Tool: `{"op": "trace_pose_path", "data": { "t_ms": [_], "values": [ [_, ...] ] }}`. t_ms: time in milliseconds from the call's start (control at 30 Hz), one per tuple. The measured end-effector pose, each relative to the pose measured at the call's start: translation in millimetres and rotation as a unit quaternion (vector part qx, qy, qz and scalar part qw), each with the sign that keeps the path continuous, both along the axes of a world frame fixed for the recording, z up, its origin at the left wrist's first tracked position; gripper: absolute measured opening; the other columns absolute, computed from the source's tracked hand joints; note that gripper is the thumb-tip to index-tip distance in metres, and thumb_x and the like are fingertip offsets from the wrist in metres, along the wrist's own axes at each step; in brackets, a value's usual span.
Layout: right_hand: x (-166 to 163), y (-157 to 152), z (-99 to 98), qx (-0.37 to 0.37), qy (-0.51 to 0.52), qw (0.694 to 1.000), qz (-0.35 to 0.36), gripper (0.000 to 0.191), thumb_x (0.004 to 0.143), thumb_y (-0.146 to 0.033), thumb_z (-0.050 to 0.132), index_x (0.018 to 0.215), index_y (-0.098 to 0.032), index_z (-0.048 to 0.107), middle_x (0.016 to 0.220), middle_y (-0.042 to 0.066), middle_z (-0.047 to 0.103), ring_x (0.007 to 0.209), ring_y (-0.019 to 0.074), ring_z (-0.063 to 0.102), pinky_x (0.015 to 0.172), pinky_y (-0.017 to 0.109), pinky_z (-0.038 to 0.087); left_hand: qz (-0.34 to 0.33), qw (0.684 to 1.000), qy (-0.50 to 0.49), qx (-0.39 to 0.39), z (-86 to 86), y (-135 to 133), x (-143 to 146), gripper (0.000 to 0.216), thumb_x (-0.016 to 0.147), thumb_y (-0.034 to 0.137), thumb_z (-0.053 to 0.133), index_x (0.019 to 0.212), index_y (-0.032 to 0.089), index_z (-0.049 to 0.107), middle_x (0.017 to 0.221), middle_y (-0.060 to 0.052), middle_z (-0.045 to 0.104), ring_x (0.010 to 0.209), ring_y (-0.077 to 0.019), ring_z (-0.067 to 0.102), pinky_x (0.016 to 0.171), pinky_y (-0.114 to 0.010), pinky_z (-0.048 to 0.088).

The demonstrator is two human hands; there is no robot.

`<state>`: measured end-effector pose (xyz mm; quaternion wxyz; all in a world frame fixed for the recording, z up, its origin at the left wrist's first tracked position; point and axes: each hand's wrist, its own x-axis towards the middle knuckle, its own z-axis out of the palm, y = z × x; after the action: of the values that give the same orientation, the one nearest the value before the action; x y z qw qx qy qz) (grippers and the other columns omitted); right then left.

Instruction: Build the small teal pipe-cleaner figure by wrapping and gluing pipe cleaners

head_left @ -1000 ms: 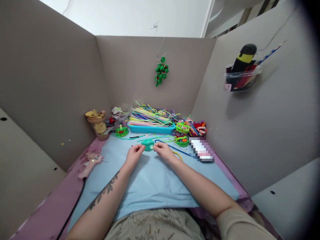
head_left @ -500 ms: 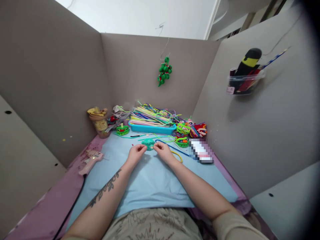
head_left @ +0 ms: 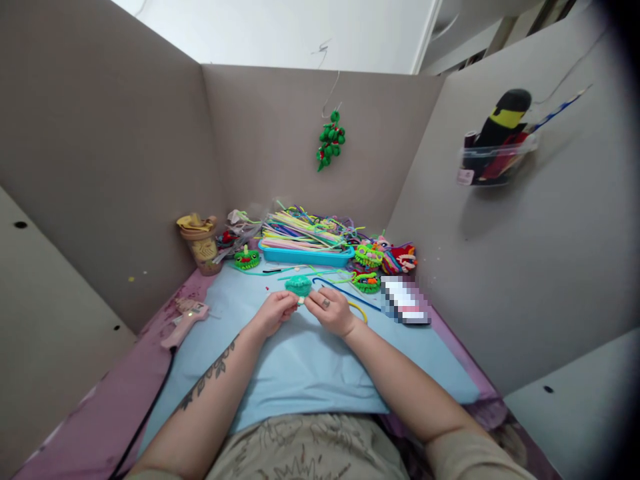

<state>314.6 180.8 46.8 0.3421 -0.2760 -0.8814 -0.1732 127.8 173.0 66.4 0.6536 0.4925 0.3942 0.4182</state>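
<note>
My left hand and my right hand meet over a light blue mat. Both pinch a small teal fuzzy piece with a pale bit at its lower edge, the left from the left side and the right from the right. The right hand wears a ring. A blue pipe cleaner and a yellow loop lie just right of my right hand.
A turquoise tray heaped with pipe cleaners stands behind. Green fuzzy figures and coloured ones flank it. A pink glue gun lies left, a cup at the back left. Grey partition walls enclose the desk.
Both hands drew slightly toward me and closer together, and the teal piece now stands above my fingertips instead of between the hands.
</note>
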Motion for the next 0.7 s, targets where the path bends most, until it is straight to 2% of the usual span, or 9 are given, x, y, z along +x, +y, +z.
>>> {"op": "trace_pose_path", "data": {
  "t_ms": [133, 300, 367, 500, 600, 700],
  "values": [
    [-3, 1, 2.1, -0.005, 0.023, 1.000, -0.008, 0.021, 0.088, -0.020, 0.048, 0.103, -0.025, 0.061, 0.092, 0.006, 0.064, 0.081, 0.0180, 0.054, 0.074, 0.032, 0.042, 0.034, 0.997, 0.055, 0.037, -3.8, 3, 0, 0.022, 0.065, 0.035, 0.059, 0.061, 0.015, 0.051, 0.050, 0.006, 0.039, 0.041, -0.0038, 0.025, 0.041, -0.020, 0.014],
    [-4, 4, 5.0, -0.035, 0.117, 0.992, -0.035, 0.021, 0.085, -0.020, 0.050, 0.104, -0.021, 0.059, 0.096, 0.008, 0.063, 0.089, 0.0221, 0.053, 0.079, 0.037, 0.044, 0.113, 0.965, 0.149, 0.185, -9.0, 11, -2, 0.020, 0.068, 0.032, 0.056, 0.060, 0.014, 0.056, 0.052, 0.004, 0.046, 0.051, -0.0082, 0.039, 0.050, -0.021, 0.030],
    [-5, 6, 4.8, -0.089, 0.181, 0.979, -0.031, 0.018, 0.086, -0.020, 0.048, 0.100, -0.020, 0.060, 0.093, 0.008, 0.063, 0.089, 0.0216, 0.054, 0.080, 0.036, 0.045, 0.130, 0.950, 0.172, 0.227, -10.9, 13, -3, 0.021, 0.071, 0.034, 0.056, 0.063, 0.015, 0.059, 0.055, 0.003, 0.051, 0.055, -0.0100, 0.043, 0.054, -0.022, 0.033],
    [-10, 9, 1.4, -0.253, 0.281, 0.926, -0.006, 0.012, 0.084, -0.023, 0.051, 0.085, -0.020, 0.063, 0.079, 0.004, 0.061, 0.072, 0.0162, 0.055, 0.065, 0.028, 0.046, 0.129, 0.924, 0.213, 0.289, -13.3, 14, -3, 0.021, 0.074, 0.033, 0.055, 0.067, 0.015, 0.062, 0.065, -0.001, 0.057, 0.063, -0.0124, 0.049, 0.060, -0.022, 0.037],
    [-12, 9, -1.1, -0.318, 0.305, 0.898, 0.002, 0.009, 0.081, -0.023, 0.055, 0.083, -0.020, 0.063, 0.078, 0.002, 0.061, 0.067, 0.0146, 0.055, 0.059, 0.025, 0.045, 0.122, 0.918, 0.228, 0.301, -12.8, 13, -2, 0.021, 0.074, 0.033, 0.055, 0.067, 0.015, 0.063, 0.067, -0.002, 0.059, 0.066, -0.0133, 0.050, 0.062, -0.022, 0.037],
    [-12, 6, -1.4, -0.287, 0.285, 0.914, 0.003, 0.010, 0.081, -0.020, 0.054, 0.087, -0.020, 0.062, 0.081, 0.003, 0.061, 0.072, 0.0157, 0.056, 0.062, 0.027, 0.046, 0.124, 0.935, 0.207, 0.259, -11.9, 13, -1, 0.020, 0.072, 0.034, 0.056, 0.066, 0.015, 0.061, 0.063, 0.000, 0.056, 0.061, -0.0120, 0.048, 0.058, -0.022, 0.035]
  ]
}}
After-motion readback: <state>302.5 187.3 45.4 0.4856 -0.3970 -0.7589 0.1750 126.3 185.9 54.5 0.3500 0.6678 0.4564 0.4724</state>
